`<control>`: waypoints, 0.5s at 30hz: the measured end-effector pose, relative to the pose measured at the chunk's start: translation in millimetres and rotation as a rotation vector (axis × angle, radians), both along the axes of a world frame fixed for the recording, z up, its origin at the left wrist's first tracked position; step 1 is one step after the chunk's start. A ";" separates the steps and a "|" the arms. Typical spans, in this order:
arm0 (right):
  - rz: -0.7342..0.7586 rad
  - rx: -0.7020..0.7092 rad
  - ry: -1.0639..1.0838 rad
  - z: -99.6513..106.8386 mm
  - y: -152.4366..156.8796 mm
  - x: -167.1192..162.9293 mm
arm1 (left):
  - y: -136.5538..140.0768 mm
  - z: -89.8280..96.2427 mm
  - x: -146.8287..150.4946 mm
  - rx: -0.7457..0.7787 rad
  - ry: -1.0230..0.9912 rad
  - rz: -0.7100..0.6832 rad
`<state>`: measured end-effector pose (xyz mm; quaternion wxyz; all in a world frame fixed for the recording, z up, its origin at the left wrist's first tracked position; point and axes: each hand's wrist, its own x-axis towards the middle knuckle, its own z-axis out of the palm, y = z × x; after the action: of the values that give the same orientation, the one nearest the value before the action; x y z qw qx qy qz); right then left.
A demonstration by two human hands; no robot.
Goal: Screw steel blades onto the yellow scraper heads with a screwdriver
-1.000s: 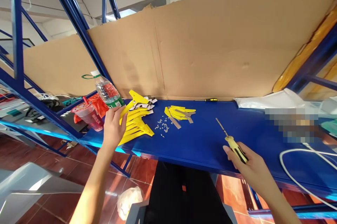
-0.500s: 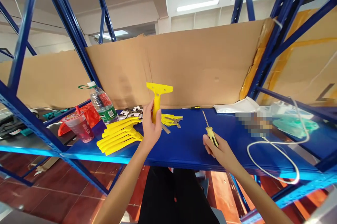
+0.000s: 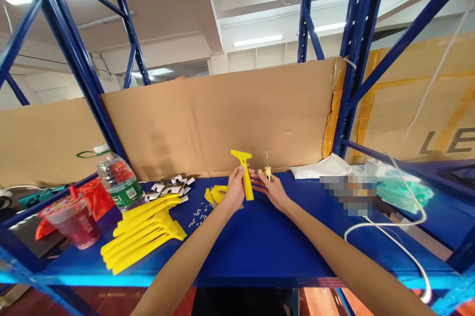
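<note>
My left hand (image 3: 235, 188) is closed around the handle of a yellow scraper (image 3: 247, 182), its wide head pointing up. Close beside it on the right, my right hand (image 3: 272, 187) holds a screwdriver (image 3: 267, 172) with a pale yellow and black grip, the shaft pointing up. Some right-hand fingers reach toward the scraper's handle; I cannot tell whether they touch it. Behind my left hand lie small yellow pieces (image 3: 215, 194), partly hidden by it. A stack of yellow scraper handles (image 3: 143, 234) lies to the left on the blue shelf (image 3: 260, 251).
Tiny pale bits (image 3: 198, 214) lie scattered near metal pieces (image 3: 172, 187). A water bottle (image 3: 120, 180) and a red drink cup (image 3: 72, 222) stand at the left. A white cable (image 3: 389, 225) loops across the right side. Cardboard (image 3: 237, 118) walls off the back.
My two hands have come together, the right one moving left with the screwdriver, now pointing up. The scraper sits lower and nearer the right hand. The view has shifted, showing more of the shelf.
</note>
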<state>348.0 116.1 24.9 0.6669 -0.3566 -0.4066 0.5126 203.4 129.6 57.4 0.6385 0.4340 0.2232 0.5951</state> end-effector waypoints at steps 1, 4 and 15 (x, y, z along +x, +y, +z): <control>0.032 -0.007 0.023 -3.4 -1.0 -0.7 | 5.7 -5.8 4.1 -0.003 0.014 0.005; 0.138 0.007 0.019 -10.4 -10.7 -4.4 | 14.0 -20.8 8.5 0.038 0.145 0.016; -0.166 0.068 -0.167 -13.0 -2.6 6.6 | -127.6 25.1 -19.5 0.811 0.500 0.267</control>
<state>354.6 113.5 11.9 0.6824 -0.4077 -0.4471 0.4102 184.0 2.0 82.5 0.2634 0.7446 0.1734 0.5883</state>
